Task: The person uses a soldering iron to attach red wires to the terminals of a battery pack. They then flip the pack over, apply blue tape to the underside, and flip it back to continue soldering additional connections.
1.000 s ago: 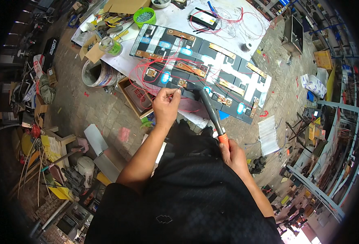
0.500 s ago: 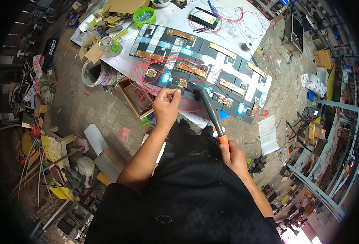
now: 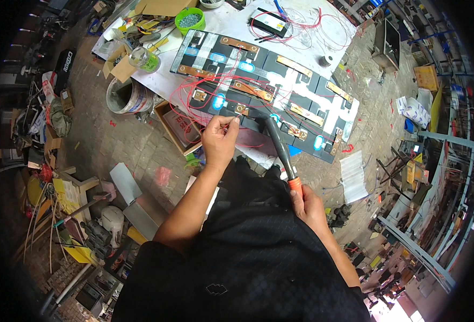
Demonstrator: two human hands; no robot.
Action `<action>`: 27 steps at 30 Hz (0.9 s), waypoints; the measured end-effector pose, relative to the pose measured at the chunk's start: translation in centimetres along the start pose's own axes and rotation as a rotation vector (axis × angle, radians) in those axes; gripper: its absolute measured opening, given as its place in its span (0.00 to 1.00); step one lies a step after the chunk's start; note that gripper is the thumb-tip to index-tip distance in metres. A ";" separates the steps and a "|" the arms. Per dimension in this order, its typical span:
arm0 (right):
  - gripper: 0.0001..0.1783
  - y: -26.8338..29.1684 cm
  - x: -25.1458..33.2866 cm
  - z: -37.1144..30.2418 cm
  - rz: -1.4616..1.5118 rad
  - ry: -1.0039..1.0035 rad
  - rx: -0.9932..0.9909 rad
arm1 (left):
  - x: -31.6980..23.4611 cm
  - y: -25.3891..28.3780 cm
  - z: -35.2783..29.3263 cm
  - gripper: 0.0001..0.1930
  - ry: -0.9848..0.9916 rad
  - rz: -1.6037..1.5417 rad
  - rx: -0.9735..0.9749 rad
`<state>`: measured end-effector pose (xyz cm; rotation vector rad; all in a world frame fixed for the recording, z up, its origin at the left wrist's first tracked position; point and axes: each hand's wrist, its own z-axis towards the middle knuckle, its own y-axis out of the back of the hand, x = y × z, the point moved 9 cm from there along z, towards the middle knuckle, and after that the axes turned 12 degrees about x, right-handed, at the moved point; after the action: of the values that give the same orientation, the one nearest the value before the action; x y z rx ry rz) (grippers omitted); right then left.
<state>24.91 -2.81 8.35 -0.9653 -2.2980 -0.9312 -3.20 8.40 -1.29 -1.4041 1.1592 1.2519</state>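
A battery pack (image 3: 315, 86) of black blocks with copper strips lies slanted across the white table. My left hand (image 3: 219, 140) is at its near edge, thumb and forefinger pinched on what looks like the end of a thin wire, right by a small copper tab (image 3: 241, 109). Loose red wires (image 3: 194, 86) loop over the pack's left part, close to that hand. My right hand (image 3: 310, 208) grips the orange handle of a long black tool (image 3: 279, 140) with a bent head. The tool's head rests at or just above the pack's near edge, right of the tab; contact is unclear.
At the table's left stand a green bucket of small metal parts (image 3: 190, 20) and a clear jar (image 3: 144, 60). Below are a large pail (image 3: 127, 97) and an open wooden box (image 3: 179, 127). A black-and-white device (image 3: 269, 22) with red wire coils lies at the back.
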 end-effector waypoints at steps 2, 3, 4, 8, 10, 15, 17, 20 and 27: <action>0.18 0.0 0.1 0.0 -0.016 0.002 0.004 | -0.1 0.0 0.0 0.05 -0.001 0.006 0.001; 0.18 0.0 0.1 0.1 -0.028 -0.005 0.006 | -0.1 0.0 0.0 0.05 -0.008 0.002 -0.004; 0.18 -0.1 0.1 0.1 -0.039 -0.012 0.008 | -0.1 0.0 0.0 0.05 -0.014 -0.003 -0.008; 0.18 -0.1 0.4 0.3 -0.083 -0.036 0.017 | -0.2 0.0 -0.1 0.05 -0.008 -0.004 -0.010; 0.18 0.0 0.8 0.4 -0.127 -0.058 0.017 | -0.2 0.0 0.0 0.05 -0.005 0.011 -0.011; 0.18 -0.1 1.3 0.4 -0.161 -0.042 0.007 | -0.3 0.1 -0.1 0.05 -0.014 -0.001 -0.024; 0.19 -0.2 1.4 0.2 -0.169 -0.011 -0.014 | -0.4 0.2 -0.1 0.05 -0.004 0.023 -0.021; 0.19 -0.2 1.2 0.1 -0.184 -0.033 -0.005 | -0.2 0.2 -0.1 0.05 0.011 0.020 -0.015; 0.20 0.0 1.1 0.0 -0.116 -0.044 0.006 | -0.3 0.1 -0.1 0.05 -0.017 0.027 -0.036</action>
<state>24.20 -2.35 9.01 -0.8660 -2.4140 -0.9572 -3.34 8.34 -0.98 -1.4057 1.1530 1.3074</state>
